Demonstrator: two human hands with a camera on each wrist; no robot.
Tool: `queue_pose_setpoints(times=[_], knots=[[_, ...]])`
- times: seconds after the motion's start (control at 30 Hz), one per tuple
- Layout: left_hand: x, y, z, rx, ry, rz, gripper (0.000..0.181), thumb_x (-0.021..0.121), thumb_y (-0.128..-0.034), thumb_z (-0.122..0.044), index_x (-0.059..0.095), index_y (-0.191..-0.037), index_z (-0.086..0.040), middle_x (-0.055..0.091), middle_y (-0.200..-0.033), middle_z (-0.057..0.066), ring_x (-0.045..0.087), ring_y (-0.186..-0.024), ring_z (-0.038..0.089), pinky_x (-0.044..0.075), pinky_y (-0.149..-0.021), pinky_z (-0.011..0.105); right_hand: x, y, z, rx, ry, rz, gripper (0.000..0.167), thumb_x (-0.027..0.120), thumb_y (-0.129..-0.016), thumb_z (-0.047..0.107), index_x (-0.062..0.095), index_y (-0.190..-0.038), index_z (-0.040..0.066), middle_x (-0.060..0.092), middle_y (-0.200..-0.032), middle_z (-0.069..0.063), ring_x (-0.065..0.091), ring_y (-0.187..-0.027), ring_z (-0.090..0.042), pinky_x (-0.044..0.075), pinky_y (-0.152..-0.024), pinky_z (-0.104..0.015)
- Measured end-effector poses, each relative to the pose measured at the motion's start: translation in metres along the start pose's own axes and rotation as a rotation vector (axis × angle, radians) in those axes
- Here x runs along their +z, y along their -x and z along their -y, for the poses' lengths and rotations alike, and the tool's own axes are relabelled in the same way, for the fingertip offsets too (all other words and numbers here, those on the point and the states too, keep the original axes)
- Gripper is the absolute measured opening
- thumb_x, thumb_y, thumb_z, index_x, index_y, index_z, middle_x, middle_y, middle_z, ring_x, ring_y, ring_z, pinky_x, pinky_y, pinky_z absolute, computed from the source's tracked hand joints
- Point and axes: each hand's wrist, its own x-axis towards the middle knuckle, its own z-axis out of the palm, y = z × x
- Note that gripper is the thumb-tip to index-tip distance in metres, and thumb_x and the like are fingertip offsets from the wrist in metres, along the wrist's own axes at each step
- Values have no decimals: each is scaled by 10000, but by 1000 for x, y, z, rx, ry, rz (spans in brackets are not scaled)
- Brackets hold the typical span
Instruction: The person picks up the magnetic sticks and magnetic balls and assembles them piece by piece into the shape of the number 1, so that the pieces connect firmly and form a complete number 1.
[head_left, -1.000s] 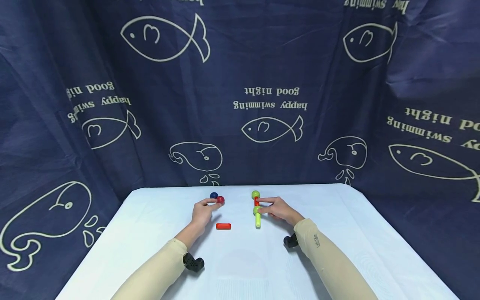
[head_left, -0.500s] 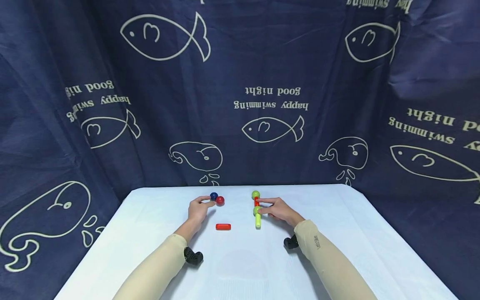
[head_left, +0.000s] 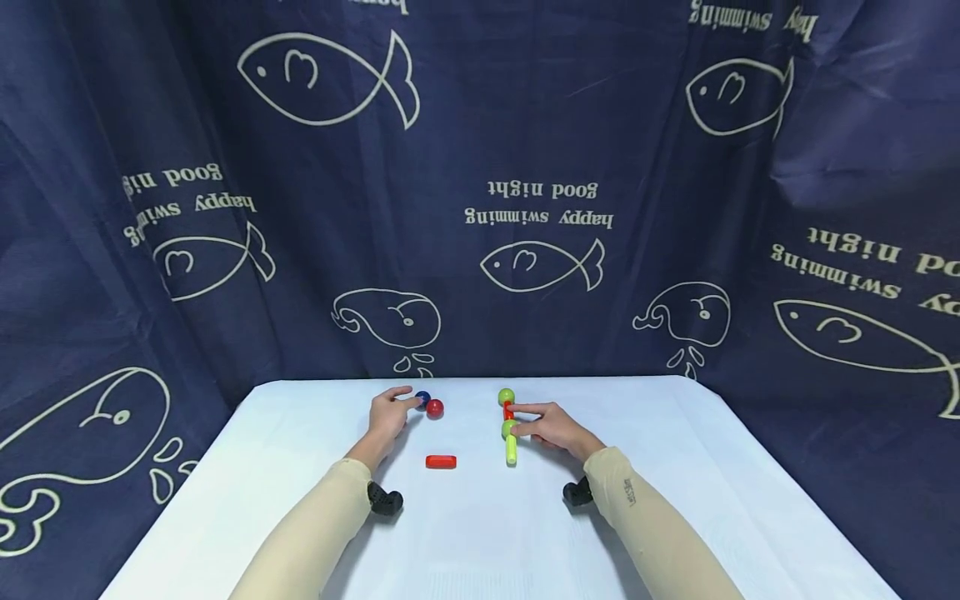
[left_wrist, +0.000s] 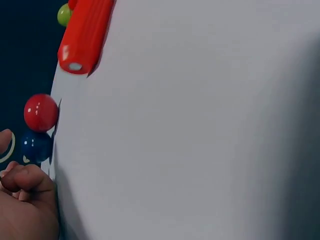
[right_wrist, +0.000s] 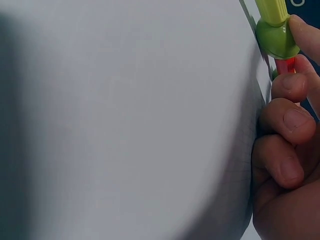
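My left hand (head_left: 386,417) is beside a blue ball (head_left: 423,399), its thumb extended at the ball; whether they touch I cannot tell. Some of its fingers curl loosely in the left wrist view. A red ball (left_wrist: 41,113) lies against the blue one. My right hand (head_left: 557,427) holds a chain of toy building pieces, thumb on the near green ball (right_wrist: 276,39) and index finger at the red rod (head_left: 508,411). A second green ball (head_left: 506,397) forms the chain's far end; a yellow-green rod (head_left: 512,451) forms the near end. The right hand's other fingers are curled.
A loose red rod (head_left: 441,462) lies crosswise between the forearms on the white table (head_left: 480,533). A dark blue curtain (head_left: 450,167) with fish drawings hangs behind the table's far edge. Black wrist cameras (head_left: 386,500) hang below both sleeves.
My left hand has let go of the red ball and moved left, with its thumb now at the blue ball. The right hand stays on the chain.
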Motion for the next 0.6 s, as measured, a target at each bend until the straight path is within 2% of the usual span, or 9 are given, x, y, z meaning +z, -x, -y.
queue_pose_setpoints(times=[0.2, 0.4, 0.6], knots=[[-1, -12, 3, -3, -2, 17, 484, 737, -882, -181, 627, -1338, -59, 509, -698, 12, 408, -492, 88, 391, -461, 235, 0, 3, -2, -9, -12, -14, 538, 865, -766, 402, 698, -1276, 368, 415, -517, 28, 254, -421, -135, 268, -418, -254], [-6, -13, 4, -5, 18, 52, 495, 733, -892, -170, 610, -1355, -46, 527, -725, 13, 424, -544, 75, 405, -503, 219, 3, 1, -4, -24, -13, -8, 560, 864, -770, 399, 687, -1299, 350, 426, -520, 31, 247, -417, -129, 275, -422, -250], [-5, -20, 4, -15, -2, 99, 497, 734, -897, -175, 606, -1362, -53, 453, -608, -43, 380, -506, 78, 371, -486, 224, 1, 0, -1, -22, -15, -15, 559, 868, -765, 394, 691, -1294, 349, 429, -511, 35, 249, -408, -125, 276, -415, -249]])
